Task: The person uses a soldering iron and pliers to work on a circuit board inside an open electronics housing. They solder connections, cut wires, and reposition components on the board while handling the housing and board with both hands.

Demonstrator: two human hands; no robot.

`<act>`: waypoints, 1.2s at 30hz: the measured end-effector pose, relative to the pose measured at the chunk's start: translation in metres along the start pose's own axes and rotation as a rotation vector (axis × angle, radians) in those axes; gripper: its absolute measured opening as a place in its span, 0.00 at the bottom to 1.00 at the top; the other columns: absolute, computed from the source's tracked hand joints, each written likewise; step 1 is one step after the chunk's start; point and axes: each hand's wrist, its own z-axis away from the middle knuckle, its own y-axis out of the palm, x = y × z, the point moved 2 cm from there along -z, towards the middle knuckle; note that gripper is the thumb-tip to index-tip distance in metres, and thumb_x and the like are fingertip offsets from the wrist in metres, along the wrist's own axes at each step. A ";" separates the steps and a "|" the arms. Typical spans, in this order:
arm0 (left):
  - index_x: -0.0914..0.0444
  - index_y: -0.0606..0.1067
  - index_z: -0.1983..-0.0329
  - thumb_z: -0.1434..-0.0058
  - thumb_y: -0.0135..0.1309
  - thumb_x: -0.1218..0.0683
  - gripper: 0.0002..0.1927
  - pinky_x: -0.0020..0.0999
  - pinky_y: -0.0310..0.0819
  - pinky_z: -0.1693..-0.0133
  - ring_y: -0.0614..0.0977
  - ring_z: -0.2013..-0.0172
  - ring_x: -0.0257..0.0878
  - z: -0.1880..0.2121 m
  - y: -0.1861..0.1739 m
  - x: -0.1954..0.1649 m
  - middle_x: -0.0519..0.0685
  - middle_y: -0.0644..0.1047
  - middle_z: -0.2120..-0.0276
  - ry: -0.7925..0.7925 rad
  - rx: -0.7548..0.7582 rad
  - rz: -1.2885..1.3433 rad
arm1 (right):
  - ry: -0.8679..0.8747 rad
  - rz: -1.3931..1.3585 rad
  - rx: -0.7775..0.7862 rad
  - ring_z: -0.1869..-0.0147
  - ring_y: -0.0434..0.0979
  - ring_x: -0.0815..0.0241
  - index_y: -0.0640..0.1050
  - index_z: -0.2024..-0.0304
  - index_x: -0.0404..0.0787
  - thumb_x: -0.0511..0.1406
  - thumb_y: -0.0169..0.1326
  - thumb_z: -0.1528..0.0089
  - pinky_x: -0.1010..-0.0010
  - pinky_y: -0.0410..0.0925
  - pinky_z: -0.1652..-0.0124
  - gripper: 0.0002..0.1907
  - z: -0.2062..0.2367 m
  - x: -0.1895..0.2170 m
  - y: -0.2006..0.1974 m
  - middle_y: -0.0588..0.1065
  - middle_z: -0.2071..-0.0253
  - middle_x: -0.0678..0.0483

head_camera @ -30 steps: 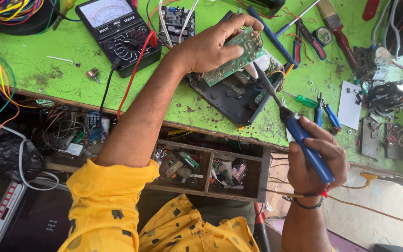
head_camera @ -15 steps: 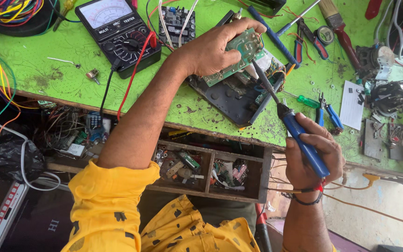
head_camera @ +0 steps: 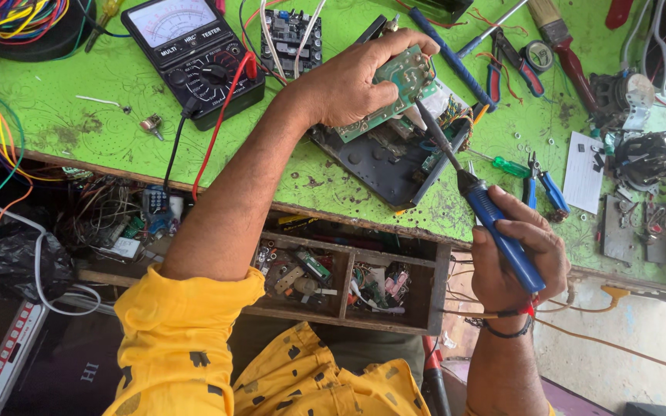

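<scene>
My left hand (head_camera: 352, 81) grips a green circuit board (head_camera: 396, 83), tilted up over a black device casing (head_camera: 383, 162) on the green workbench. My right hand (head_camera: 514, 258) is closed around the blue handle of a soldering iron (head_camera: 495, 219). Its metal tip touches the lower right edge of the circuit board. Yellow sleeves cover both upper arms.
An analog multimeter (head_camera: 194, 54) with red and black leads lies at the back left. Pliers (head_camera: 545, 189), a green screwdriver (head_camera: 506, 166), a brush (head_camera: 560, 42) and loose parts clutter the right side. An open wooden drawer (head_camera: 348, 281) of small components sits below the bench edge (head_camera: 117, 166).
The soldering iron tip has shifted slightly along the board's edge. Both hands otherwise stay in place.
</scene>
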 end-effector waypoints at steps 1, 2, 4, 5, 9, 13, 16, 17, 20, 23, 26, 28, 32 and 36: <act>0.57 0.64 0.29 0.40 0.47 0.63 0.33 0.37 0.69 0.32 0.79 0.36 0.42 0.000 0.000 0.000 0.51 0.75 0.36 -0.011 -0.001 -0.011 | 0.008 -0.022 0.004 0.40 0.83 0.48 0.69 0.54 0.35 0.34 0.65 0.30 0.65 0.76 0.41 0.16 0.000 0.001 0.000 0.79 0.46 0.34; 0.56 0.65 0.29 0.41 0.47 0.63 0.33 0.37 0.69 0.32 0.79 0.36 0.42 0.000 0.000 0.000 0.50 0.75 0.36 -0.023 -0.002 -0.021 | 0.005 -0.015 0.010 0.41 0.83 0.48 0.69 0.55 0.35 0.33 0.65 0.30 0.65 0.76 0.42 0.15 -0.001 0.002 0.000 0.79 0.46 0.34; 0.57 0.65 0.30 0.41 0.51 0.62 0.33 0.40 0.67 0.33 0.78 0.36 0.45 0.000 0.001 -0.002 0.52 0.75 0.36 0.025 -0.027 -0.070 | -0.016 0.029 0.025 0.43 0.84 0.48 0.70 0.55 0.35 0.32 0.64 0.32 0.66 0.76 0.44 0.14 -0.003 0.004 0.000 0.79 0.47 0.35; 0.57 0.66 0.31 0.41 0.52 0.62 0.32 0.41 0.66 0.33 0.77 0.36 0.47 0.000 0.001 -0.004 0.52 0.75 0.37 0.049 -0.040 -0.095 | -0.034 0.064 0.032 0.45 0.84 0.48 0.71 0.56 0.36 0.31 0.64 0.33 0.66 0.75 0.46 0.13 -0.004 0.005 0.001 0.80 0.48 0.35; 0.56 0.66 0.32 0.40 0.53 0.61 0.31 0.40 0.70 0.34 0.80 0.38 0.44 -0.002 0.003 -0.006 0.50 0.77 0.38 -0.011 -0.044 -0.080 | -0.097 0.096 0.062 0.46 0.84 0.46 0.71 0.56 0.36 0.29 0.64 0.34 0.64 0.76 0.47 0.12 -0.006 0.010 0.004 0.80 0.48 0.38; 0.56 0.67 0.33 0.41 0.53 0.62 0.31 0.39 0.72 0.35 0.81 0.40 0.43 -0.003 0.004 -0.008 0.49 0.78 0.40 -0.065 -0.040 -0.070 | -0.136 0.130 0.051 0.50 0.83 0.46 0.70 0.57 0.35 0.30 0.64 0.34 0.63 0.76 0.49 0.13 -0.004 0.014 0.009 0.80 0.48 0.38; 0.56 0.67 0.33 0.41 0.54 0.62 0.31 0.40 0.71 0.36 0.81 0.40 0.44 -0.003 0.003 -0.010 0.50 0.78 0.40 -0.023 -0.050 -0.071 | -0.148 0.154 0.036 0.52 0.84 0.45 0.71 0.57 0.36 0.31 0.64 0.35 0.63 0.76 0.50 0.13 -0.003 0.016 0.011 0.80 0.49 0.38; 0.57 0.67 0.33 0.41 0.55 0.61 0.31 0.40 0.71 0.36 0.80 0.40 0.45 -0.003 0.002 -0.011 0.51 0.77 0.40 0.007 -0.057 -0.073 | -0.146 0.162 0.033 0.52 0.84 0.45 0.71 0.57 0.36 0.31 0.64 0.35 0.62 0.76 0.50 0.13 -0.003 0.016 0.011 0.80 0.49 0.39; 0.56 0.68 0.33 0.42 0.55 0.60 0.31 0.39 0.73 0.37 0.82 0.41 0.43 -0.003 0.001 -0.010 0.50 0.78 0.41 -0.051 -0.039 -0.038 | -0.135 0.140 0.038 0.53 0.84 0.46 0.71 0.57 0.37 0.31 0.64 0.35 0.64 0.76 0.51 0.13 -0.002 0.015 0.011 0.80 0.48 0.38; 0.56 0.68 0.33 0.42 0.55 0.61 0.31 0.38 0.73 0.36 0.81 0.41 0.43 -0.003 0.002 -0.011 0.50 0.78 0.40 -0.051 -0.045 -0.037 | -0.131 0.144 0.032 0.52 0.84 0.47 0.71 0.57 0.37 0.31 0.64 0.34 0.64 0.76 0.51 0.13 -0.001 0.014 0.011 0.80 0.48 0.38; 0.54 0.69 0.33 0.42 0.54 0.60 0.31 0.36 0.75 0.37 0.84 0.43 0.40 -0.003 0.003 -0.008 0.48 0.80 0.43 -0.152 -0.019 -0.005 | -0.136 0.137 0.027 0.53 0.84 0.47 0.71 0.57 0.37 0.31 0.64 0.34 0.64 0.76 0.51 0.13 0.000 0.013 0.010 0.80 0.48 0.38; 0.56 0.68 0.33 0.42 0.55 0.61 0.31 0.38 0.73 0.37 0.81 0.41 0.43 -0.004 0.004 -0.010 0.50 0.78 0.40 -0.072 -0.047 -0.026 | -0.142 0.150 0.044 0.53 0.84 0.47 0.71 0.57 0.37 0.31 0.64 0.35 0.64 0.76 0.51 0.12 0.000 0.013 0.010 0.80 0.48 0.38; 0.57 0.68 0.32 0.41 0.55 0.61 0.31 0.38 0.72 0.37 0.81 0.41 0.43 -0.004 0.003 -0.009 0.50 0.78 0.40 -0.051 -0.048 -0.017 | -0.142 0.151 0.041 0.54 0.83 0.47 0.71 0.58 0.37 0.31 0.64 0.35 0.64 0.76 0.53 0.13 0.000 0.014 0.010 0.80 0.48 0.37; 0.57 0.69 0.33 0.42 0.54 0.61 0.31 0.38 0.73 0.36 0.82 0.41 0.42 -0.004 0.003 -0.008 0.49 0.79 0.40 -0.081 -0.041 0.006 | -0.153 0.153 0.034 0.53 0.84 0.46 0.71 0.57 0.37 0.31 0.64 0.34 0.64 0.76 0.52 0.13 -0.001 0.015 0.010 0.80 0.48 0.38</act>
